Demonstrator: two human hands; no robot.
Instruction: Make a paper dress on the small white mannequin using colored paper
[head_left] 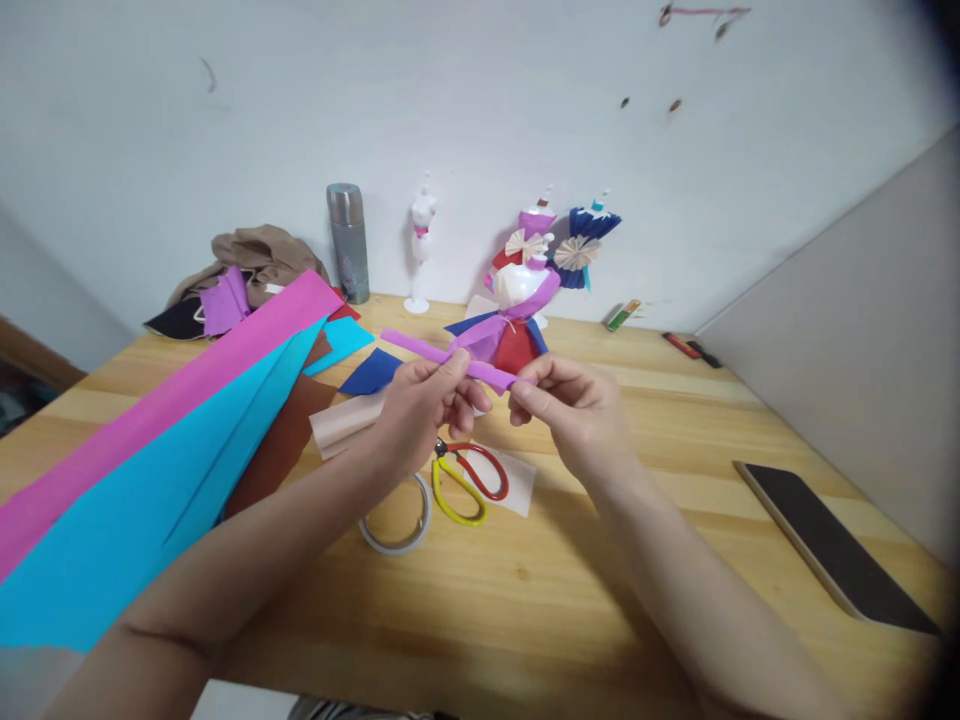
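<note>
A narrow folded strip of purple paper (415,347) is stretched between my two hands above the table. My left hand (439,395) pinches it near the middle, and its far end sticks out to the left. At the other end, the fingertips of my right hand (559,400) are closed on the strip. Just behind it stands a small white mannequin (517,285) dressed in purple, red and blue paper. Scissors (470,485) with one red and one yellow handle lie below my hands, their blades hidden. Beside them is a roll of tape (396,547).
Large pink, blue and brown paper sheets (142,500) cover the left side. Along the wall stand a thermos (349,245), a bare mannequin (421,245) and a dressed one in navy (592,245). A phone (825,540) lies at right, a glue stick (623,315) farther back.
</note>
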